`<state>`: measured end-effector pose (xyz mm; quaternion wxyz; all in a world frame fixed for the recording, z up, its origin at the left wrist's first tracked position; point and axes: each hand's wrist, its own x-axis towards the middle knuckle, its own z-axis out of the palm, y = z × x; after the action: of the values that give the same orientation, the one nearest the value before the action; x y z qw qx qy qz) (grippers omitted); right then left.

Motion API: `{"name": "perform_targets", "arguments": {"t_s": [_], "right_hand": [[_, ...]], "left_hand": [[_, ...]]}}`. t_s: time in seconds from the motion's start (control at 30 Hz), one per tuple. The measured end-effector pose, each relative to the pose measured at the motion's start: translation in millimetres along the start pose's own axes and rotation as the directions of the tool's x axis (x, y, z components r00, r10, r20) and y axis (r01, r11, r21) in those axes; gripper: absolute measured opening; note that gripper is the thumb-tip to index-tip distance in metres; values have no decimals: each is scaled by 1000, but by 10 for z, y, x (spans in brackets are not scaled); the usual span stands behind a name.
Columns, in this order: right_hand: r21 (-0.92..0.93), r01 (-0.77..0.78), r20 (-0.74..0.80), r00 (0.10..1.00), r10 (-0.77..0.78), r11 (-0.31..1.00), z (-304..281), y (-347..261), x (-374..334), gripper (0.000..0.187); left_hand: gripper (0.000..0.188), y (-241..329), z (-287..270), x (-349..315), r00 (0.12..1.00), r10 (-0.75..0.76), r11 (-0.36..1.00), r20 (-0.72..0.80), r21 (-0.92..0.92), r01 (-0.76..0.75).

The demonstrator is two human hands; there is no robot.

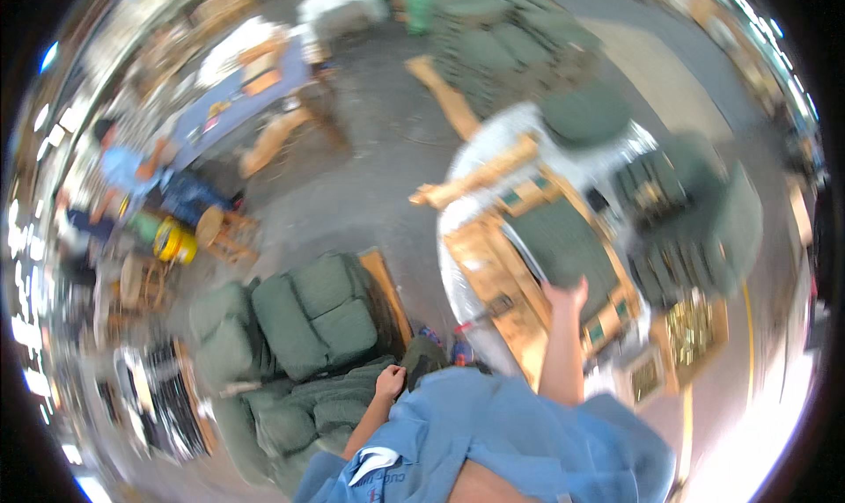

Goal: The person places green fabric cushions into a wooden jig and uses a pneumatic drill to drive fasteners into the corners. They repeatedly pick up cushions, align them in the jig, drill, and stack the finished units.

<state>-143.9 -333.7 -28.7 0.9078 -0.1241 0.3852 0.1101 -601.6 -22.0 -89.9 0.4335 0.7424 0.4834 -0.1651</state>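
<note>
Around you spreads a grey workshop floor (352, 182), with motion blur over much of the scene. Dark green upholstered pieces (304, 323) sit close by on your left. Ahead and to your right is a round table (480, 155) covered in clear plastic. Farther off at left, a co-worker (128, 167) in a light blue top sits beside a blue-topped table (249, 114). On the round table lies a wooden frame (489, 264), and within its outline is a dark green padded panel (563, 239). A cardboard box (662, 349) of shiny, gold-coloured pieces stands right of the frame. Your right hand (566, 296) touches the panel's near edge; you cannot tell whether its fingers grip. Your left hand (391, 381), curled, is down beside the green upholstery, and whether it holds anything cannot be told. Left of your right hand, a small dark tool (499, 306) lies on the frame.
</note>
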Motion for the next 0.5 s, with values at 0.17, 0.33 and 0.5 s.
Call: {"name": "perform_targets", "arguments": {"t_s": [0.17,0.33,0.5], "right_hand": [[99,-68,-393,914,102,993,85,208,264,63],[-2,29,-378,925,-27,1000,274,164,-40,52],[-52,168,-307,935,-176,984,620,45,-445,52]], "left_hand": [[43,-323,234,71,984,170,982,-54,-76,-173],[35,-571,173,-71,980,194,945,-43,-261,-198],[30,-392,-1,-39,995,102,966,-1,-239,-99]]}}
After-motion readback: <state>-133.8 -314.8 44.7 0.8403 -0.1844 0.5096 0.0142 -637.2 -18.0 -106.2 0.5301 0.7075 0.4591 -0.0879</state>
